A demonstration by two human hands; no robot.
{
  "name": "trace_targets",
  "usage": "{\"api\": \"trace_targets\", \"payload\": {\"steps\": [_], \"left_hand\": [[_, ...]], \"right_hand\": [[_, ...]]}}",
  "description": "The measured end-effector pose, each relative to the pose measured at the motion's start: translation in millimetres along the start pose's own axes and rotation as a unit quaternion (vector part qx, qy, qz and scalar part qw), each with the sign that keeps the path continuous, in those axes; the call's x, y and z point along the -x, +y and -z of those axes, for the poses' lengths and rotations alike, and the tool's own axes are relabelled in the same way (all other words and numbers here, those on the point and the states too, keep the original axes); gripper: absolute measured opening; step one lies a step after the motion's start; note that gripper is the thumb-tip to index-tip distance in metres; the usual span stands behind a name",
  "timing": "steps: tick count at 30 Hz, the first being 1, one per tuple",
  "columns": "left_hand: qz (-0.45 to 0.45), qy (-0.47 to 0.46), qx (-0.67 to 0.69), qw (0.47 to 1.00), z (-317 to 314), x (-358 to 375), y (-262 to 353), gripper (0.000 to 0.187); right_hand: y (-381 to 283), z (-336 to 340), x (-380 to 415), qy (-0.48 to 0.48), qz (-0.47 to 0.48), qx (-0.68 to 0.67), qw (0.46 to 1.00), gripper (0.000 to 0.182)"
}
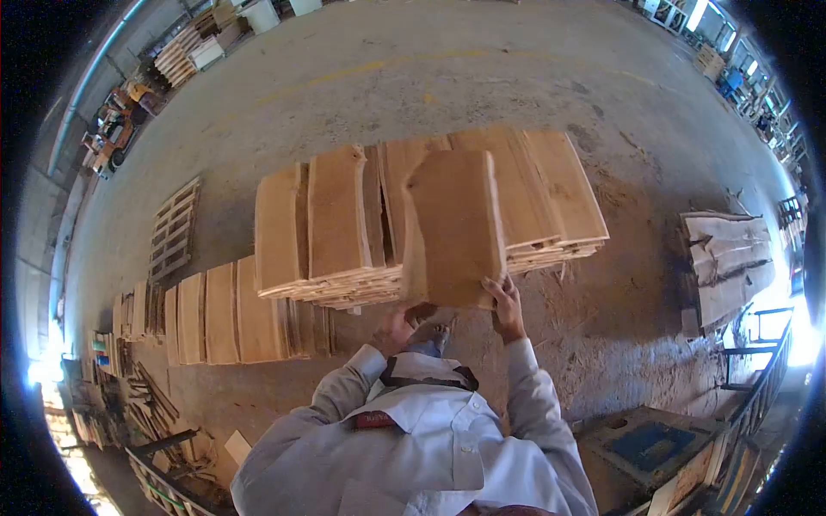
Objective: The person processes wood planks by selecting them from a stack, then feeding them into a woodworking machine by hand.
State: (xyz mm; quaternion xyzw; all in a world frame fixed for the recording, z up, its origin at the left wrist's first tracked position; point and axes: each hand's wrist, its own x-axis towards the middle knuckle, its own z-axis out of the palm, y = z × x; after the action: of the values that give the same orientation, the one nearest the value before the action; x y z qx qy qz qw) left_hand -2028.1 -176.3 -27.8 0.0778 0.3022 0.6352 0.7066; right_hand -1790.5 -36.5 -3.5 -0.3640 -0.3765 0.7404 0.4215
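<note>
A broad wooden board (pixel 453 232) with wavy natural edges is held out in front of me, over the near side of a stack of boards (pixel 344 211). My right hand (pixel 506 305) grips its near right corner, thumb on the top face. At the near left corner, my left hand (pixel 397 327) is closed with the fingers partly hidden at the board's edge. The stack beneath is made of similar planks laid side by side in several layers. Its middle is hidden by the held board.
Left of me stands a lower row of boards (pixel 222 314). A pallet (pixel 175 228) lies beyond it, and a forklift (pixel 112 133) is parked at far left. Rough slabs (pixel 730 262) lie at right. A machine table (pixel 645 447) with a railing is close at my right.
</note>
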Motion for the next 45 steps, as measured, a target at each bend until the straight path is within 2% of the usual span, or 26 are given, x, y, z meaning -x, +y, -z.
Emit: {"api": "trace_targets", "payload": {"steps": [1,3,7,9,10,11,13,16,19,22,25,28,31,32,34,36,37,38,39,41,43,45], "left_hand": [[-0.04,0.035,-0.011,0.999,-13,-8,21,0.035],[-0.037,0.061,0.033,0.997,27,-40,40,0.031],[-0.074,0.083,0.067,0.992,58,-79,67,0.031],[-0.059,0.098,0.023,0.993,72,-90,73,0.029],[-0.053,0.104,0.002,0.993,76,-95,75,0.028],[-0.026,0.103,-0.01,0.994,75,-96,77,0.029],[0.029,0.101,-0.033,0.994,62,-93,78,0.031],[0.1,0.15,-0.126,0.976,35,-100,81,0.036],[0.093,0.154,-0.078,0.981,51,-119,61,0.035],[0.071,0.193,-0.036,0.978,58,-127,49,0.037],[0.08,0.171,-0.094,0.978,45,-114,55,0.039],[0.188,0.215,-0.218,0.933,34,-116,71,0.041],[0.125,0.196,-0.167,0.958,49,-118,61,0.042],[0.094,0.192,-0.149,0.965,48,-119,58,0.042],[0.049,0.175,-0.113,0.977,44,-123,48,0.043],[0.095,0.185,-0.055,0.977,46,-124,46,0.046],[0.015,0.103,-0.344,0.933,39,-121,43,0.046],[-0.089,-0.02,-0.587,0.805,41,-113,45,0.046],[0.08,0.112,-0.196,0.971,99,-132,41,0.044],[0.085,0.112,-0.174,0.975,55,-126,53,0.043],[0.108,0.151,-0.197,0.963,92,-139,55,0.046],[0.199,0.199,-0.15,0.948,136,-162,65,0.051]], "right_hand": [[9,-7,-32,-0.007,-0.02,0.003,1.0,0.044],[26,-23,-86,-0.019,-0.061,0.005,0.998,0.045],[49,-45,-152,-0.06,-0.071,0.015,0.996,0.043],[56,-50,-170,-0.079,-0.056,0.002,0.995,0.041],[46,-49,-173,-0.056,-0.099,0.171,0.979,0.042],[30,-54,-171,-0.043,-0.092,0.286,0.953,0.044],[-6,-66,-161,-0.02,-0.076,0.503,0.861,0.048],[-13,-64,-167,0.01,-0.079,0.593,0.802,0.053],[22,-32,-172,0.047,0.032,0.549,0.834,0.059],[11,-35,-144,0.029,0.026,0.616,0.787,0.077],[25,-26,-139,-0.026,0.103,0.659,0.745,0.101],[29,-24,-148,-0.051,0.133,0.691,0.709,0.109],[29,-22,-162,-0.096,0.171,0.714,0.672,0.107],[30,-18,-167,-0.113,0.17,0.687,0.697,0.103],[53,-5,-190,-0.134,0.1,0.598,0.784,0.101],[63,7,-183,-0.096,0.206,0.617,0.754,0.097],[67,1,-175,-0.054,0.326,0.683,0.652,0.094],[146,37,-209,-0.01,0.324,0.675,0.663,0.073],[129,29,-209,-0.027,0.385,0.633,0.671,0.064],[91,11,-208,-0.069,0.501,0.551,0.664,0.049],[122,-9,-207,0.014,0.261,0.511,0.819,0.073],[141,11,-222,-0.021,0.273,0.619,0.737,0.085]]}}
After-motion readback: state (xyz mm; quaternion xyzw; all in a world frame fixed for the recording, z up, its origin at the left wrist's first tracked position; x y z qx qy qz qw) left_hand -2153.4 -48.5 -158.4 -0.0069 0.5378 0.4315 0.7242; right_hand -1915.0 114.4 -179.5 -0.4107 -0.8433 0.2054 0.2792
